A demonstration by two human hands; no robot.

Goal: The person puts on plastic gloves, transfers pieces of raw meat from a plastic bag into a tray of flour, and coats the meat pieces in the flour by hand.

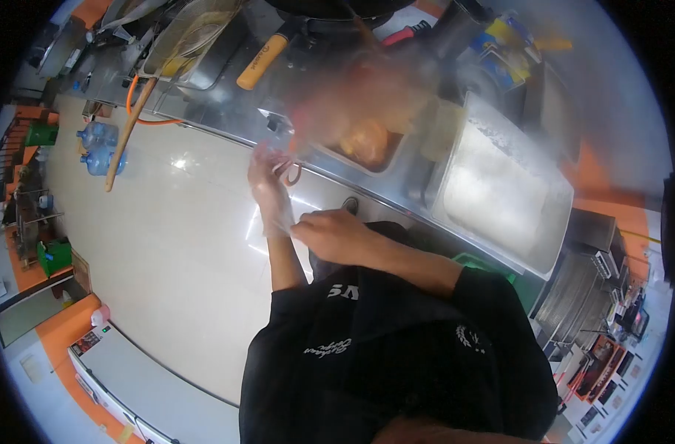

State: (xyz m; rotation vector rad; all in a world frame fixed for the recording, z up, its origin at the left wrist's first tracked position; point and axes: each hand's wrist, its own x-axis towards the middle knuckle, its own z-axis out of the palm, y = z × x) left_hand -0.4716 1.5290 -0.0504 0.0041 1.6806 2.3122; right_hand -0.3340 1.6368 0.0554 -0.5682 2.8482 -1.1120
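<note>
My left hand (267,181) is raised in front of the counter's edge, inside a clear plastic glove (279,214). Its fingers point up toward the counter and look apart, with nothing visible in them, though haze softens their outline. Closed at the left wrist, my right hand (328,231) is bare and pinches the glove's cuff. Just beyond the hands, a metal tray (385,164) set into the counter holds a browned piece of food (365,142). A reddish, blurred area lies behind it.
A large white-lined metal pan (500,196) stands at right on the steel counter (230,111). Further back are a wooden-handled pan (263,63) and yellow-blue packaging (504,48). A long wooden handle (130,137) juts over the floor at left. Blue water bottles (100,148) stand beyond.
</note>
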